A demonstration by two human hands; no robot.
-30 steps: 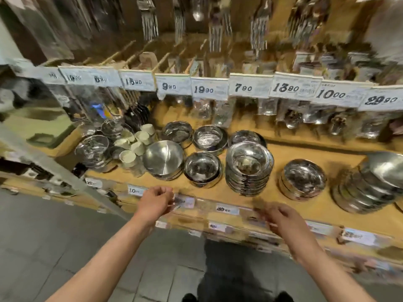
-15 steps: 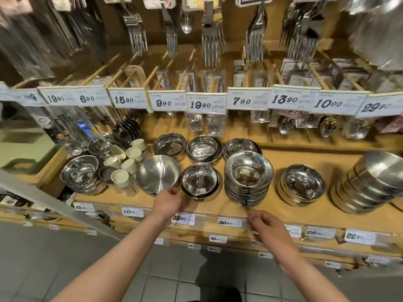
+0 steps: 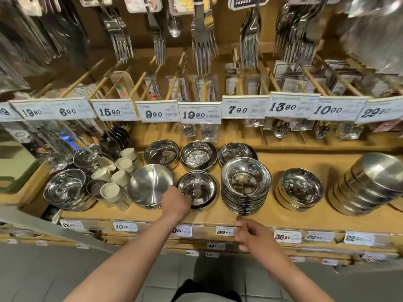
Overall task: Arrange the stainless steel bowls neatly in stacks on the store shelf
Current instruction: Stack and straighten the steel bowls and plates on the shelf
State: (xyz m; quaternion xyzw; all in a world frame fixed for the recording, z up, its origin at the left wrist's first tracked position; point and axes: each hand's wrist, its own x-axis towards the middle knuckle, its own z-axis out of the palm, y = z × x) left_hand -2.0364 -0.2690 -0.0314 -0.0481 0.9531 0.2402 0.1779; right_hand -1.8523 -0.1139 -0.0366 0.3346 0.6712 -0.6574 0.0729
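On the wooden shelf [image 3: 283, 216], the left hand [image 3: 175, 203] reaches between a tilted matte bowl [image 3: 150, 185], mouth facing the viewer at 7 o'clock of centre, and a shiny upright bowl [image 3: 197, 189] at 6 o'clock. Its fingers touch the shiny bowl's near rim; how far they curl I cannot tell. At 5 o'clock, the right hand [image 3: 253, 235] hangs loosely curled below the shelf edge, holding nothing, just under a tall stack of bowls [image 3: 245, 186], mouths up.
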